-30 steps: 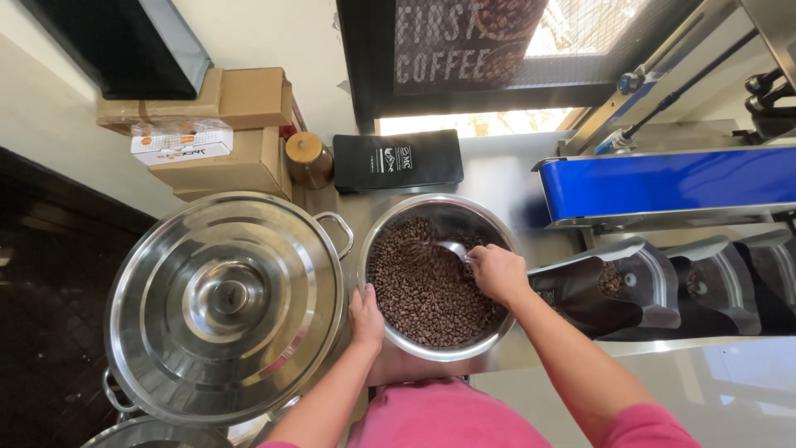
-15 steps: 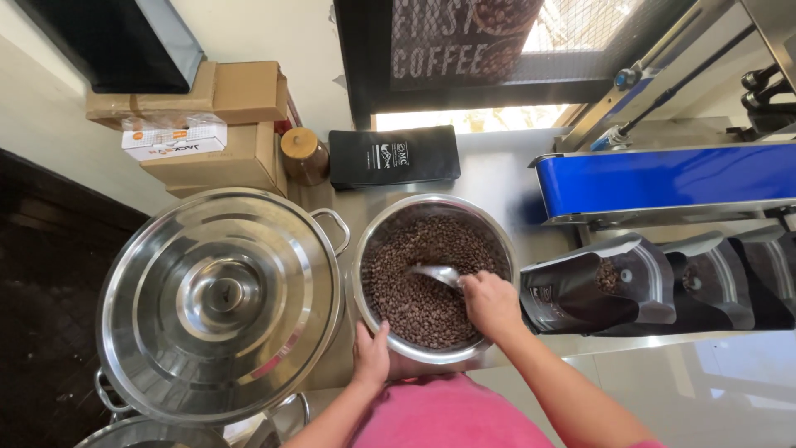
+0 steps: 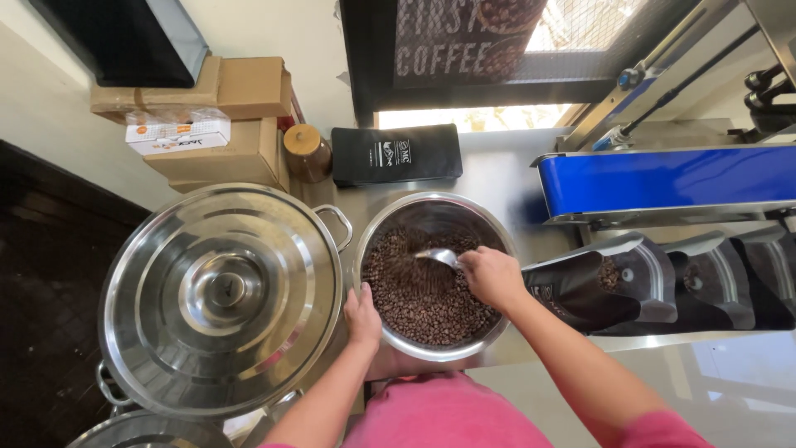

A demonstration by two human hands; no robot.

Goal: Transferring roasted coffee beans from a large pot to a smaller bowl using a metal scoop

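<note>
Coffee beans (image 3: pixel 423 303) fill the steel bowl (image 3: pixel 489 224) at frame centre on the table (image 3: pixel 497 178). The right hand (image 3: pixel 491 276) is closed around a metal scoop (image 3: pixel 438 256) dipped into the beans; the left hand (image 3: pixel 362 315) rests flat against the bowl's left rim. Open dark pouches (image 3: pixel 580 286) at right centre: the nearest already holds some beans, and the bowl remains largely full.

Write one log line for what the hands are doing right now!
left hand: on bowl rim | right hand: holds metal scoop in coffee beans | open bags: right of bowl | lidded pot: left
</note>
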